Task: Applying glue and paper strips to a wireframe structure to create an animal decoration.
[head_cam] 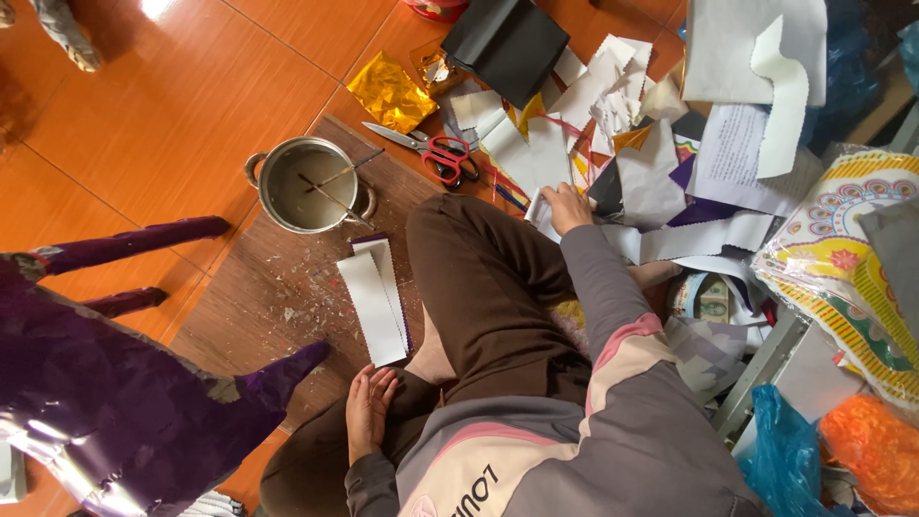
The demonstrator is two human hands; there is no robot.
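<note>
My left hand (369, 410) rests palm up and open on my brown-trousered leg, holding nothing. Just beyond it lie white paper strips (373, 304) with a purple edge, on a worn wooden board (278, 287). My right hand (567, 207) reaches forward over my knee into a heap of cut white, purple and gold paper pieces (613, 115). Its fingers curl on the edge of a white paper sheet (536, 163). Red-handled scissors (436, 153) lie just left of that hand.
A metal pot (306, 184) with sticks in greyish liquid stands on the board's far end. A large purple foil-covered figure (105, 393) fills the lower left. Gold foil (391, 93), a black folder (505, 38), patterned paper (852, 249) and blue and orange bags (785, 450) crowd the right.
</note>
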